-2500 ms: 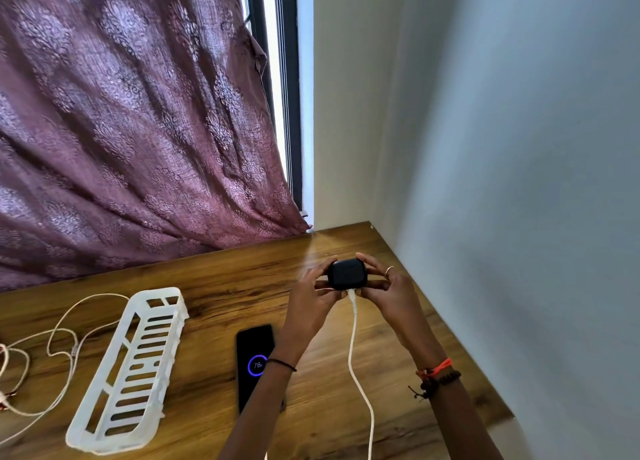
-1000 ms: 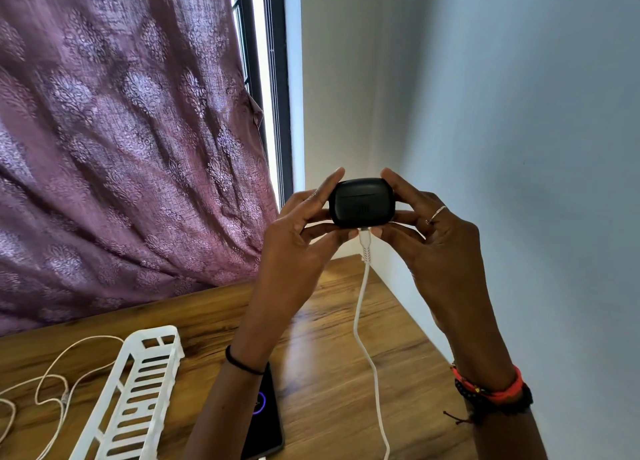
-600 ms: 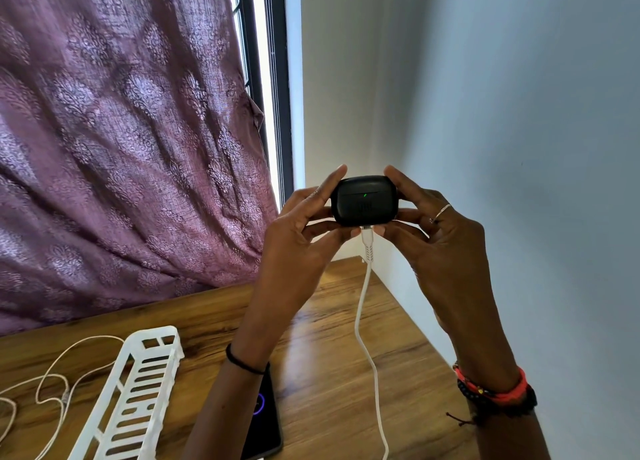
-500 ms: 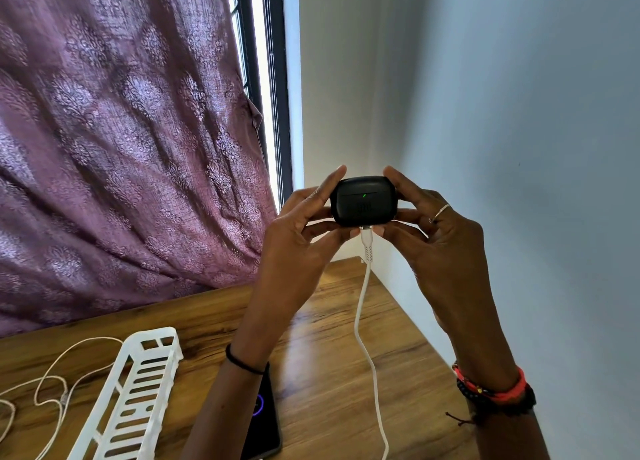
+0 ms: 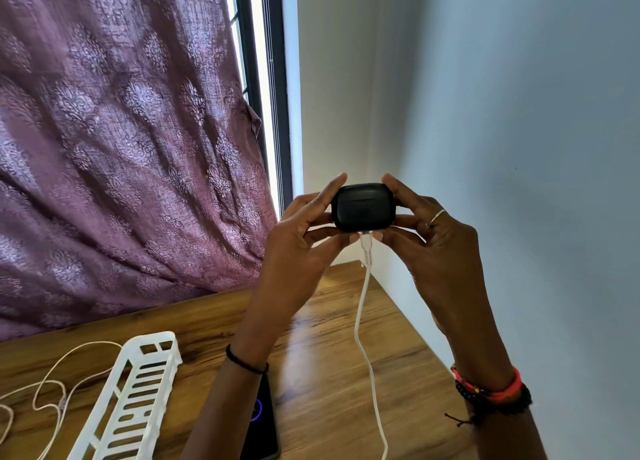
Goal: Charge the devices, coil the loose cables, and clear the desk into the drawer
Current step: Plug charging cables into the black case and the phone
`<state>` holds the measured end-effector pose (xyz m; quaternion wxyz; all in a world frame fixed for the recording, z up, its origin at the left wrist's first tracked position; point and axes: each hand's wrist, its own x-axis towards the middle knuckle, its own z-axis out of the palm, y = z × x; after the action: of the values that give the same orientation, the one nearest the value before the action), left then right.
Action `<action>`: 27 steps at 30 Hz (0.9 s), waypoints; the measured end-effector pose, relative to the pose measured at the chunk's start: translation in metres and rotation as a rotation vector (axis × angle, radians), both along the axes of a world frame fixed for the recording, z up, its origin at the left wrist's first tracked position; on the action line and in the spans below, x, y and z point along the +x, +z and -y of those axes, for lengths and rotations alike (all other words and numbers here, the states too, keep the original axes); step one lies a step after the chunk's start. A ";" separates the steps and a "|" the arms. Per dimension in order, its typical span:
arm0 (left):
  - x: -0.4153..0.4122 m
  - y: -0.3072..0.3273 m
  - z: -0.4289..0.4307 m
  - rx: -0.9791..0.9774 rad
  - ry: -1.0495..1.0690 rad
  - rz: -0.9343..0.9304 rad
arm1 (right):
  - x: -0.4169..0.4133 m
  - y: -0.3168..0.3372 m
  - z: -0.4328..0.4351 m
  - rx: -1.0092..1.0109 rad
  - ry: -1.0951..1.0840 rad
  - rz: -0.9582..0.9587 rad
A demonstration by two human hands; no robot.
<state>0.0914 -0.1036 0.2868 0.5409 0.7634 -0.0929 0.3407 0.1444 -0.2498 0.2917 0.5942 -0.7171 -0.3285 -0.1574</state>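
A black earbud case [image 5: 363, 207] is held up at chest height above the desk's far right corner. My left hand [image 5: 298, 248] pinches its left side and my right hand [image 5: 433, 248] pinches its right side. A white charging cable [image 5: 367, 328] is plugged into the underside of the case and hangs down past the desk's front. A black phone [image 5: 260, 421] lies flat on the wooden desk [image 5: 332, 355], partly hidden by my left forearm, with a purple ring glowing on its screen.
A white slotted plastic tray [image 5: 128, 400] lies on the desk at the left. A loose thin white cable [image 5: 52, 387] loops beside it. A purple patterned curtain [image 5: 121, 141] hangs behind the desk, and a pale wall [image 5: 519, 148] borders the desk's right edge.
Both hands lifted the earbud case with its cable from just above the desk to chest height. A green light showed on the case half a second ago and is no longer seen.
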 end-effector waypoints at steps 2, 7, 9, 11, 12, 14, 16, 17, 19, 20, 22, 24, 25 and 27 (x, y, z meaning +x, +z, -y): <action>0.001 -0.002 -0.002 -0.003 -0.007 -0.019 | 0.002 -0.003 -0.001 -0.002 0.000 -0.009; 0.005 -0.012 -0.006 0.016 0.011 -0.063 | 0.007 -0.014 -0.005 -0.009 0.010 -0.061; 0.007 -0.018 -0.008 0.015 0.015 -0.092 | 0.010 -0.021 -0.008 -0.017 0.008 -0.081; 0.009 -0.026 -0.010 0.011 0.023 -0.124 | 0.014 -0.030 -0.011 -0.033 0.008 -0.098; 0.011 -0.030 -0.012 0.007 0.026 -0.133 | 0.016 -0.034 -0.012 -0.043 0.009 -0.109; 0.013 -0.039 -0.015 -0.005 0.033 -0.152 | 0.020 -0.043 -0.015 -0.052 0.021 -0.144; 0.016 -0.048 -0.017 -0.029 0.037 -0.165 | 0.024 -0.052 -0.018 -0.057 0.024 -0.166; 0.018 -0.054 -0.019 -0.050 0.036 -0.170 | 0.026 -0.056 -0.020 -0.063 0.023 -0.174; 0.022 -0.064 -0.023 -0.079 0.037 -0.185 | 0.030 -0.066 -0.024 -0.078 0.026 -0.190; 0.024 -0.070 -0.024 -0.078 0.042 -0.195 | 0.032 -0.071 -0.026 -0.086 0.027 -0.198; 0.029 -0.083 -0.029 -0.073 0.058 -0.223 | 0.035 -0.083 -0.031 -0.104 0.028 -0.212; 0.033 -0.097 -0.035 -0.071 0.082 -0.250 | 0.040 -0.095 -0.035 -0.129 0.031 -0.236; 0.035 -0.105 -0.038 -0.067 0.095 -0.268 | 0.042 -0.101 -0.038 -0.137 0.033 -0.248; 0.038 -0.120 -0.043 -0.068 0.114 -0.302 | 0.047 -0.113 -0.042 -0.155 0.030 -0.261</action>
<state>0.1294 -0.0605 0.1669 0.5541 0.7912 0.0445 0.2549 0.1912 -0.2079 0.1786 0.5771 -0.7701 -0.2703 -0.0280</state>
